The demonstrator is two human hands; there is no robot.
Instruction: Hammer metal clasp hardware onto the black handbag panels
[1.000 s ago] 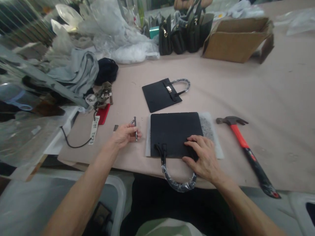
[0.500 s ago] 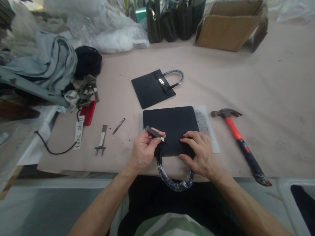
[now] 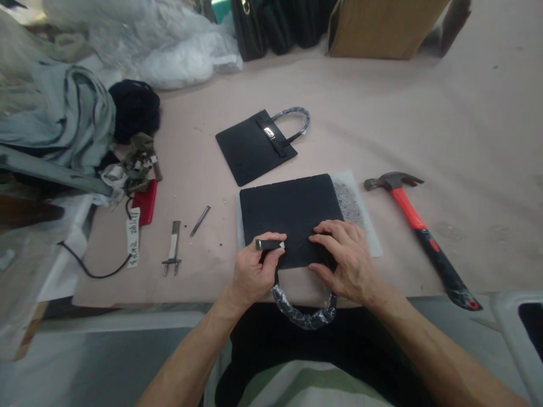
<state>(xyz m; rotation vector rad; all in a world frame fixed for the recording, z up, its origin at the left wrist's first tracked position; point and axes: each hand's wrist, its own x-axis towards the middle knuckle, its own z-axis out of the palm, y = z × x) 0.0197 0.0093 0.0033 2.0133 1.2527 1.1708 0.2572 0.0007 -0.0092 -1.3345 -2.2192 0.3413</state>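
A black bag panel (image 3: 292,206) lies flat at the table's front, its plastic-wrapped handle (image 3: 303,316) hanging over the edge towards me. In my left hand (image 3: 257,268) is a short dark metal tool (image 3: 268,245) with a pale tip, pinched between thumb and fingers and lying nearly level over the panel. My right hand (image 3: 345,257) grips the panel near its lower right, fingers bent on top and thumb by the near edge. Its palm hides the handle's right end. Under the panel, a pale speckled slab (image 3: 352,203) sticks out to the right.
Behind lies a second black panel (image 3: 250,150) with a metal clasp and wrapped handle. A claw hammer (image 3: 418,226) rests at right. At left are a two-pronged punch (image 3: 173,249), a thin metal rod (image 3: 199,221) and a red object (image 3: 145,203). A cardboard box (image 3: 377,28) stands behind.
The dark tool in my left hand has turned from slanted to nearly level. My right hand keeps its place on the panel. The camera view has shifted, moving the background.
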